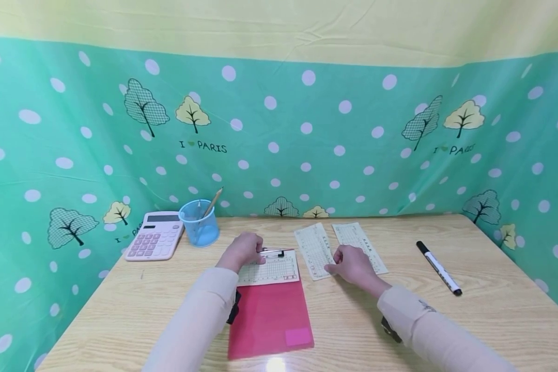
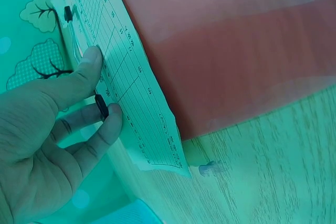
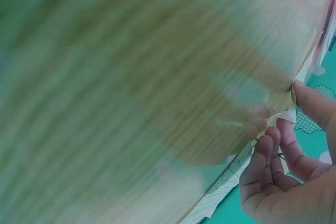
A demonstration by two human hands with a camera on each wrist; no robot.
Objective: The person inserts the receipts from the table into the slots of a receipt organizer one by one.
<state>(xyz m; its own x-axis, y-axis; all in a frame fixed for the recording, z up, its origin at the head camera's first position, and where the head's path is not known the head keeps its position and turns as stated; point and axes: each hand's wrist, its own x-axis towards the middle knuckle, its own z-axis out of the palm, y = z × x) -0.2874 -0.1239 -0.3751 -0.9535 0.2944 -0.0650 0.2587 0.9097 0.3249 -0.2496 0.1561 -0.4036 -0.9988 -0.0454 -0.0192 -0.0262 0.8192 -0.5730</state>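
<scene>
Near the desk's (image 1: 121, 315) back edge, the left hand (image 1: 243, 250), fingers curled, grips the clip (image 1: 274, 251) on the red clipboard's (image 1: 269, 315) top edge. The right hand (image 1: 352, 264) pinches one slip's (image 1: 313, 250) near corner. Desk surface stretches between the second slip (image 1: 355, 236) and the marker (image 1: 439, 268).

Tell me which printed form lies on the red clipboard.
The leftmost form, nearest the left hand; the middle form and rightmost form lie on the wooden table.
</scene>
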